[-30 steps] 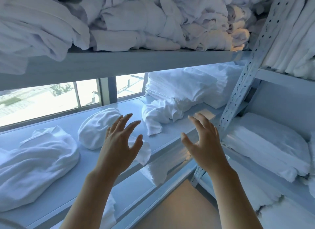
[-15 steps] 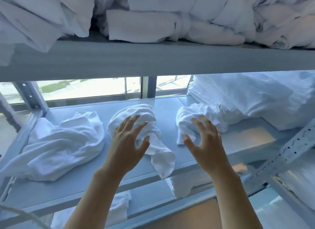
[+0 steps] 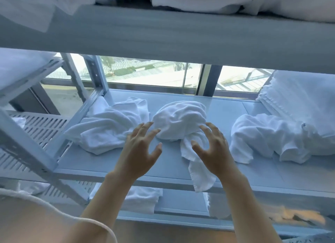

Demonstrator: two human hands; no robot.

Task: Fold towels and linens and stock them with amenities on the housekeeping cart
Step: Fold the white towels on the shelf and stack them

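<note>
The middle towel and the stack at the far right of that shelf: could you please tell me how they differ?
The middle towel is crumpled into a loose mound; the stack is neatly folded in flat layers. The middle towel trails a tail over the shelf edge; the stack sits further back. Both are white.

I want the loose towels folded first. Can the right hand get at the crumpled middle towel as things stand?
Probably yes: the right hand hovers open beside the crumpled middle towel, nothing between them.

Hotel linen storeroom – grey metal shelving [image 3: 181,172] w/ heaps of white towels [image 3: 179,119], folded stacks [image 3: 301,96]
</note>
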